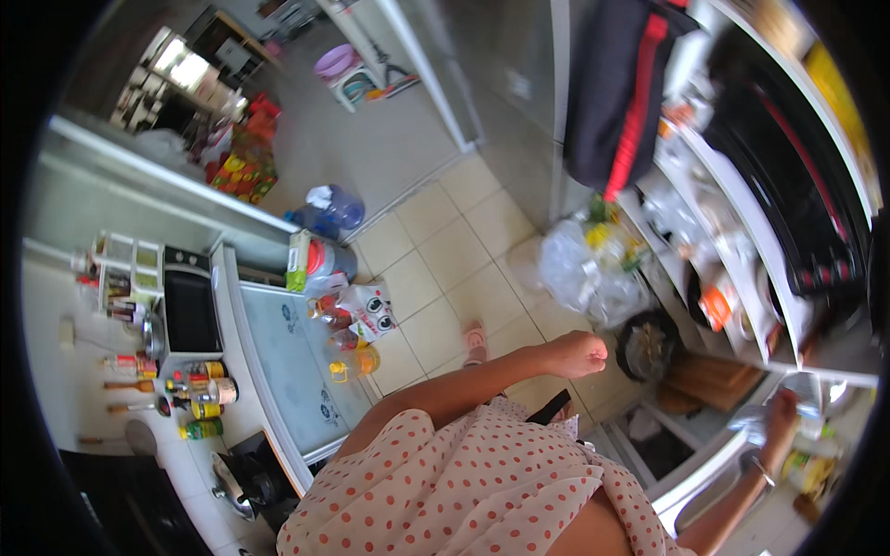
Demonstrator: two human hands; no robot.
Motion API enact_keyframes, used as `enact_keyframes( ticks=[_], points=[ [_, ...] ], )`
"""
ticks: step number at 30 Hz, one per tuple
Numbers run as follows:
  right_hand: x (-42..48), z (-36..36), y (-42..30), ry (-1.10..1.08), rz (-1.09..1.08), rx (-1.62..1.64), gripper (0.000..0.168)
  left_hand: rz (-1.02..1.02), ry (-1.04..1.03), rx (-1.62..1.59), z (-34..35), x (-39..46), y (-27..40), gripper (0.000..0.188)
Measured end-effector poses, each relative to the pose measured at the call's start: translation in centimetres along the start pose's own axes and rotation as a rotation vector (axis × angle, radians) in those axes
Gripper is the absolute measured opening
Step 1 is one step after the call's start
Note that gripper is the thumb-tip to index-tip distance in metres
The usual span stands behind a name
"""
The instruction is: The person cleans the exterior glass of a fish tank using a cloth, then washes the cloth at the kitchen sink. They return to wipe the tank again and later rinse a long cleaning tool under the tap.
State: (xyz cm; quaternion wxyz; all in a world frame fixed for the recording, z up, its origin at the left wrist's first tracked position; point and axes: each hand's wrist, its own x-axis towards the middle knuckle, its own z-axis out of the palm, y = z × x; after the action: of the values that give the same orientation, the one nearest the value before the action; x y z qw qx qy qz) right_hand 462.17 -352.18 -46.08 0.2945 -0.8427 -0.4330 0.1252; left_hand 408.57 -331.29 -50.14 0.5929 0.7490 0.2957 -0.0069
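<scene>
My left hand (578,354) hangs in front of my body with its fingers curled into a loose fist, and nothing shows in it. My right hand (782,417), blurred, is over the counter at the lower right, with a bracelet and a dark band at its wrist. It overlaps shiny, see-through wrapping (749,422) that looks like plastic or foil; its grip is unclear. A yellow package (806,471) lies on the counter beyond the wrist. Below the hands are wooden boards (716,381) and a black bin with a clear liner (648,347).
White shelves (737,267) with bags and a black oven (786,160) stand at the right. Plastic bags (584,267) sit on the tiled floor. Oil bottles (354,361) and a printed bag (368,309) are beside the left cabinet. A microwave (191,302) and wok (233,486) are at the left.
</scene>
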Motion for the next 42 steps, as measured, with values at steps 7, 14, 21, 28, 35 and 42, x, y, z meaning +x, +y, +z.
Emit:
enact_keyframes(
  ticks=[7, 14, 21, 28, 35, 42],
  points=[
    [-3.5, 35.7, -49.5, -0.908, -0.059, 0.768, 0.034, 0.027, 0.809, 0.086, -18.8, -14.5, -13.4, 0.067],
    [-1.8, 48.7, -79.0, -1.504, -0.219, 0.728, 0.052, -0.001, 1.155, 0.024, -39.0, -27.8, -21.5, 0.076],
    [3.5, 67.9, -99.9, -1.979, -0.166, 0.886, 0.058, -0.062, 1.084, -0.651, -58.6, -35.1, -30.4, 0.035],
    [3.2, 86.0, -123.4, -2.292, 0.065, 0.759, 0.046, -0.045, 1.738, -1.163, -74.5, -46.7, -36.9, 0.034],
    [5.3, 105.8, -143.8, -2.231, -0.624, 0.145, 0.038, 0.011, 2.09, -1.121, -94.4, -55.5, -47.7, 0.018],
    [13.5, 116.6, -166.3, -2.16, -0.631, 0.311, 0.035, -0.092, 1.888, -0.829, -122.2, -61.9, -55.3, 0.014]
  ],
)
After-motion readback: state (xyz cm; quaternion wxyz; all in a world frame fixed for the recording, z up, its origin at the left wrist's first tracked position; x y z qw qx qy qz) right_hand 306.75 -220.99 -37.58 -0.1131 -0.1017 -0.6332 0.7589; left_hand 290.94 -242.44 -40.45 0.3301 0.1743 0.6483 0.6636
